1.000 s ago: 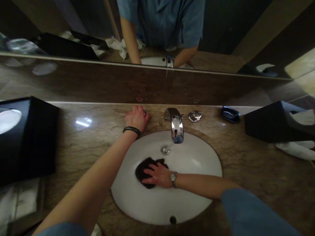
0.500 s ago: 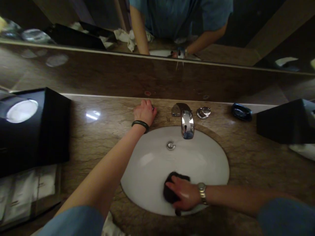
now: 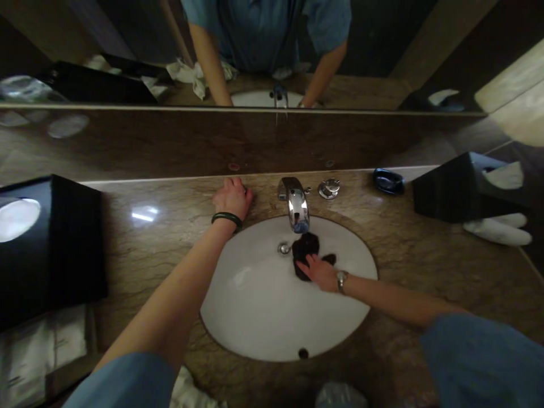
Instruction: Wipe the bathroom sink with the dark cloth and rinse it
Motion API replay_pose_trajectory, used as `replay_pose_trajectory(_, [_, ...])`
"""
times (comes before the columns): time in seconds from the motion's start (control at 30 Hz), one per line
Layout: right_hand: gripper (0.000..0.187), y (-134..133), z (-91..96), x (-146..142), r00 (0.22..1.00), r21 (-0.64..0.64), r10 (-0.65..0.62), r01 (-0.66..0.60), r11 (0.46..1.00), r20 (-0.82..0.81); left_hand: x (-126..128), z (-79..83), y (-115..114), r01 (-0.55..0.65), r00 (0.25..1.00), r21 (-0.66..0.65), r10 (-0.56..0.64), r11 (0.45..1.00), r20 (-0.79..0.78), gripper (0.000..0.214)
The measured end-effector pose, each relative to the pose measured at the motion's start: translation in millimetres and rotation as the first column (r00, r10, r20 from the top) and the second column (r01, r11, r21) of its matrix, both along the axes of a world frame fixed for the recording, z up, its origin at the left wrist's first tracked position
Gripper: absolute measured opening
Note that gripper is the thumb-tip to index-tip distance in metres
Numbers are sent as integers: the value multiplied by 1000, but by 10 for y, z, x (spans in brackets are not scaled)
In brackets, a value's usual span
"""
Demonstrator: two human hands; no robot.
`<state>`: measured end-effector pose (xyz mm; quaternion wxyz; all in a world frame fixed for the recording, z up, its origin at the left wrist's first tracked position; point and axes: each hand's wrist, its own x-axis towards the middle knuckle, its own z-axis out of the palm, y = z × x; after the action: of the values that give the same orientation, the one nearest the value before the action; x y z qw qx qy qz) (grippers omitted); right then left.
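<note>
1. Right hand [image 3: 322, 272] is lying palm down in the white sink [image 3: 255, 317], fingers stretched out fairly flat, pressing on a dark cloth [image 3: 305, 251]. Not a closed grip, more a flat press with the fingertips on the cloth's near edge. A metal watch [image 3: 341, 279] is sitting on that wrist.
2. Left hand [image 3: 232, 199] is resting on the brown stone counter [image 3: 165, 238] at the back edge of the basin, left of the faucet [image 3: 295, 207]. Fingers are curling in to a loose fist, knuckles up; cannot tell if anything is inside it. A dark bracelet [image 3: 226, 217] is circling the wrist.
3. Cloth is looking black, bunched and crumpled, uneven outline, lying on the back slope of the basin right under the faucet spout and just right of the drain [image 3: 283, 248]. Part of it is sticking out past the hand toward the right.
4. Around: a chrome knob [image 3: 329, 188] is sitting right of the faucet, a dark soap dish [image 3: 388, 181] further right, a black box [image 3: 454, 195] near the right edge with white gloves [image 3: 497, 229] beside it, another black box [image 3: 51, 243] at far left. A mirror [image 3: 272, 51] is running above the backsplash.
</note>
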<state>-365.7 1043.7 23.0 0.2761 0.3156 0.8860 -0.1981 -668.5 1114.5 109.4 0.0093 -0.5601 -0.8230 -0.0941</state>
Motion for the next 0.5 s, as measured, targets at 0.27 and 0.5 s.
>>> replay_pose_trajectory(0.27, [61, 12, -98, -530, 824, -369, -416, 275, 888, -384, -87, 143, -159, 15, 990, 38, -20, 999, 139, 63])
replay_pose_trajectory(0.5, [66, 451, -125, -459, 680, -132, -597, 606, 784, -426, 430, -352, -1261, -146, 532, 19, 62, 989, 844, 48])
